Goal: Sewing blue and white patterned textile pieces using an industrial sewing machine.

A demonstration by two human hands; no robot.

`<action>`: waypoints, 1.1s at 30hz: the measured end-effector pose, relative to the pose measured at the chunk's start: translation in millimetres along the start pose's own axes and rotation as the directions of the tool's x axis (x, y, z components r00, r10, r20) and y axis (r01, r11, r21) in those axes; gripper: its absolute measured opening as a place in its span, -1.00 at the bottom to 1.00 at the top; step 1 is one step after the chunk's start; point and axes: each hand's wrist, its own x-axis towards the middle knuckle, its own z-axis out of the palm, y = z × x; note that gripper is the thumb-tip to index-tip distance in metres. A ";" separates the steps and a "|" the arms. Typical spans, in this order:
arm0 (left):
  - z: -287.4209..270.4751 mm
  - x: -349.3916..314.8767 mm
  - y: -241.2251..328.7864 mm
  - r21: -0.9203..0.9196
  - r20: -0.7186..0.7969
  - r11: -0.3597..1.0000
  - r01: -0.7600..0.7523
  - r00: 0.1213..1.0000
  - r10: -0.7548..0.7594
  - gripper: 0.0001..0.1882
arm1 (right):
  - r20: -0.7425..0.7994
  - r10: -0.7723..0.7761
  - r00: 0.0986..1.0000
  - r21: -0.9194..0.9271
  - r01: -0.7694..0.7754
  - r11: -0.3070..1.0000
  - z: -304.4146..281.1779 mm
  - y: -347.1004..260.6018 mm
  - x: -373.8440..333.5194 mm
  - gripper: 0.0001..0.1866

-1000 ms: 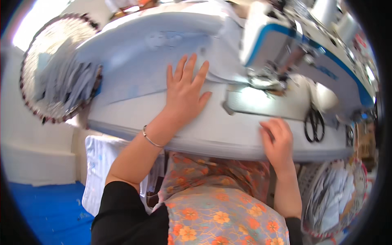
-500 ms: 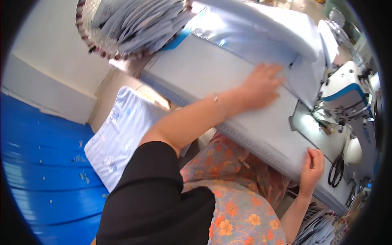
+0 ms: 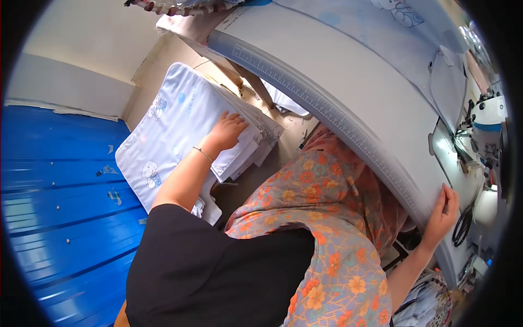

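My left hand (image 3: 227,133) lies on top of a stack of white cloth pieces (image 3: 180,117) with pale blue animal prints and rounded corners. Its fingers are stretched out and a little apart near the stack's right-hand edge, palm down. The stack sits low, left of my lap, its layers showing on the right side. At the front edge of the sewing table (image 3: 348,103), my right hand (image 3: 442,215) rests with extended fingers, the thumb apart, and nothing visible in it. Another pale printed cloth (image 3: 376,49) lies spread over the far part of the table.
A ruler strip (image 3: 305,87) runs along the table's front edge. The sewing machine (image 3: 487,117) stands at the right, its lit plate (image 3: 444,144) beside it. Piled cloth (image 3: 422,302) sits low at the right. Blue flooring (image 3: 65,191) lies to the left.
My left hand has moved off the tabletop, down and left onto the cloth stack. My right hand stays by the table edge. The view has shifted, showing more of the stack.
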 end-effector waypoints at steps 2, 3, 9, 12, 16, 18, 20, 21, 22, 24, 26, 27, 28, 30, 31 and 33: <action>6.2 8.5 -0.3 -0.061 0.018 0.998 -0.008 1.000 0.009 -0.22 | -0.009 0.003 1.000 -0.018 -0.003 1.000 -1.2 -2.1 0.8 -0.83; 11.3 11.9 0.6 -0.065 0.008 0.998 -0.023 1.000 0.023 -0.22 | -0.026 -0.008 1.000 -0.020 0.008 1.000 -2.7 -4.3 1.6 -0.84; 30.1 10.8 -3.7 -0.051 -0.236 0.992 -0.113 0.967 0.098 -0.63 | -0.096 -0.016 0.995 -0.077 0.009 0.997 -5.0 -10.9 0.5 -0.89; 32.2 -8.3 -39.6 -0.164 -0.474 0.981 0.101 0.864 -0.168 -0.85 | -0.087 -0.033 0.996 -0.102 0.024 0.995 0.3 -18.7 2.0 -0.92; -118.6 -27.2 -42.5 -0.296 -0.892 0.952 0.074 0.335 -0.304 -0.87 | -0.164 -0.061 0.985 -0.092 0.047 0.995 -2.4 -24.5 -2.1 -0.93; -190.7 -49.8 -30.4 -0.166 -0.979 0.951 0.260 0.075 -0.191 -0.74 | -0.211 -0.101 0.972 0.101 0.124 0.987 1.3 -48.4 -0.3 -0.91; -271.5 -55.2 16.3 -0.087 -0.986 0.987 -0.137 -0.130 -0.105 -0.79 | -0.117 -0.242 0.963 0.244 0.264 0.933 14.3 -94.4 -2.6 -0.84; -304.4 -46.0 51.2 -0.047 -0.952 0.921 -0.387 -0.262 -0.159 -0.82 | -0.030 -0.303 0.953 0.424 0.286 0.859 27.0 -118.3 -4.4 -0.73; -336.5 -30.2 88.8 0.033 -0.899 0.791 -0.612 -0.364 -0.244 -0.84 | 0.229 -0.317 0.920 0.528 0.157 0.835 28.4 -143.2 -6.7 -0.45; -398.4 5.6 149.0 0.370 -0.782 0.881 -0.294 -0.611 0.124 -0.88 | 0.306 -0.465 0.831 0.728 0.111 0.677 38.3 -179.5 -6.1 -0.17; -429.3 32.5 214.4 0.475 -0.804 0.824 -0.310 -0.533 0.263 -0.81 | 0.454 -0.435 0.778 0.786 -0.120 0.606 41.2 -203.6 -9.3 -0.02; -439.0 38.7 236.7 0.518 -0.802 0.801 -0.300 -0.496 0.333 -0.79 | 0.445 -0.447 0.776 0.792 -0.109 0.601 50.7 -213.2 -11.4 -0.02; -446.7 46.1 260.3 0.562 -0.793 0.769 -0.305 -0.462 0.397 -0.77 | 0.436 -0.327 0.839 0.795 -0.188 0.577 66.8 -216.2 -13.7 -0.08; -452.8 63.7 316.0 0.588 -0.808 0.656 -0.474 -0.380 0.449 -0.87 | 0.420 -0.171 0.891 0.797 -0.272 0.540 86.3 -209.0 -7.7 -0.13; -452.0 82.6 329.3 0.616 -0.787 0.628 -0.476 -0.410 0.461 -0.83 | 0.543 -0.105 0.833 0.767 -0.441 0.466 89.6 -208.0 3.0 -0.23; -438.3 130.0 339.8 0.650 -0.759 0.591 -0.478 -0.436 0.483 -0.78 | 0.498 -0.001 0.867 0.847 -0.485 0.218 117.6 -208.0 1.9 -0.51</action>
